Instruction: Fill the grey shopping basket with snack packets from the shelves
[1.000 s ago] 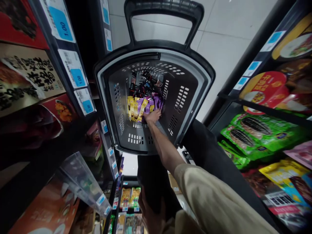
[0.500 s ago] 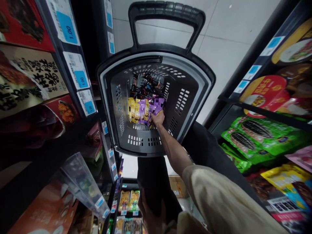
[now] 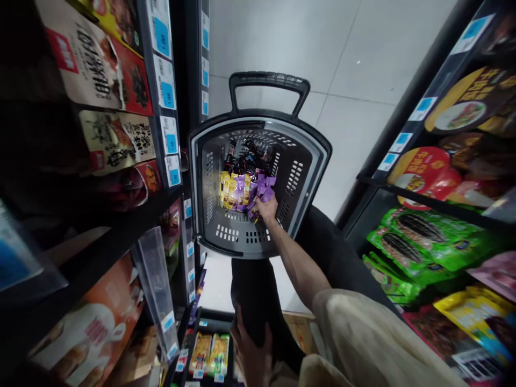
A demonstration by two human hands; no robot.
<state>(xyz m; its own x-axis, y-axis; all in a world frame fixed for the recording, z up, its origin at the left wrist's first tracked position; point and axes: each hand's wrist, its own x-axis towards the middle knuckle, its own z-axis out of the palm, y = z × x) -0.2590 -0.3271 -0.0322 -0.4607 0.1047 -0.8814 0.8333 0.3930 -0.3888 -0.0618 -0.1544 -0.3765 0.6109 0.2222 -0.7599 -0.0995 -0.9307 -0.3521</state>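
Note:
My right hand (image 3: 267, 208) reaches down into a dark grey shopping basket (image 3: 298, 215) and closes on a small purple snack packet (image 3: 262, 191) at the right end of a row. Beside it lie yellow snack packets (image 3: 229, 191), with a few more purple ones among them. Black wrapped packets (image 3: 252, 158) are heaped behind that row. The fingertips are partly hidden by the packets. My left hand (image 3: 252, 344) rests on my black-trousered leg, its fingers spread over the knee, holding nothing.
Shelves with snack packs (image 3: 116, 142) and price tags (image 3: 169, 134) stand close on the left. On the right, a shelf holds green seed bags (image 3: 423, 242) and round red packs (image 3: 419, 169). The basket handle (image 3: 270, 79) points away over pale floor tiles (image 3: 363, 54).
The basket looks smaller and sits lower in view, and more of the left shelf shows. My right hand stays at the purple packets; my left hand remains on the leg.

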